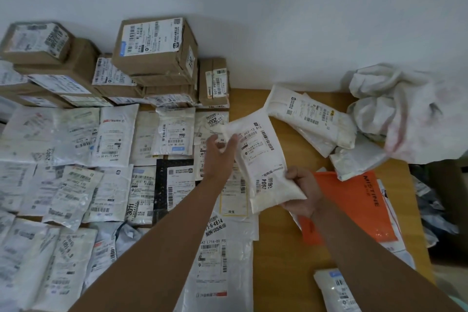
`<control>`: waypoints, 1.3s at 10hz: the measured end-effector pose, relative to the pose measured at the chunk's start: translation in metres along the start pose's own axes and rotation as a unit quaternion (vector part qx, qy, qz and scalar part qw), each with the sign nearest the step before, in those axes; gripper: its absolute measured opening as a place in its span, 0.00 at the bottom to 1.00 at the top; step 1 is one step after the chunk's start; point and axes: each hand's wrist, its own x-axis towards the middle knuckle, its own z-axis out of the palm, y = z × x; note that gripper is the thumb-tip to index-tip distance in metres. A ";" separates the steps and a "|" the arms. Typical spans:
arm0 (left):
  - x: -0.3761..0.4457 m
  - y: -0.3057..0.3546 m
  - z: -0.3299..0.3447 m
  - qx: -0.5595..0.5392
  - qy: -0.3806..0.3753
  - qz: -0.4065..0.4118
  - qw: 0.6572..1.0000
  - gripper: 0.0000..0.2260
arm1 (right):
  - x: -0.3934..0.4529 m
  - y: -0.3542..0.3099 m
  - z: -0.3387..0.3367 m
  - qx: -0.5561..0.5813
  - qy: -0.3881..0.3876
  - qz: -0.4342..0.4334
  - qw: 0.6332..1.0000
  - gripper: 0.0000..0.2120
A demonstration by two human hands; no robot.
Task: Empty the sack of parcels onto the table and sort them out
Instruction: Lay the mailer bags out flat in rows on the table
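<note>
Sorting is well under way: the right hand (301,191) grips the near end of a white parcel (260,159) with fingers curled round its lower corner, holding it up over the table (291,230) near the middle of the view. The left hand (220,152) reaches out at about eleven o'clock from the right one, its fingers relaxed and spread, close to or just touching the parcel's far left edge; I cannot tell for certain whether there is contact.

The sack (397,109) lies crumpled and slack at two o'clock against the wall, so the emptying looks done. Just beside it, a small heap of unsorted white parcels (316,119) remains, with an orange mailer (354,205) at four o'clock partly under the right wrist. From nine to seven o'clock the table is covered by flat bags laid in rows (76,172), labels up, and a stack of cardboard boxes (154,50) stands at eleven o'clock against the wall.

The step in hand appears to be reading or steadying this one parcel before placing it. The next move probably calls for the left hand to take or guide the far edge, then lay the parcel label-up into a gap at the rows' right edge without shifting its neighbours.
</note>
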 end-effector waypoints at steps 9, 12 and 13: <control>0.003 0.000 -0.007 -0.202 -0.129 -0.234 0.942 0.21 | 0.102 -0.119 0.037 -0.889 0.353 -0.269 0.115 0.20; -0.001 0.001 -0.008 -0.181 -0.120 -0.205 0.954 0.11 | 0.085 -0.102 0.014 -0.866 0.319 -0.306 0.233 0.20; -0.002 0.012 0.001 -0.223 -0.155 -0.233 0.934 0.17 | 0.059 -0.095 -0.011 -0.809 0.423 -0.227 0.338 0.26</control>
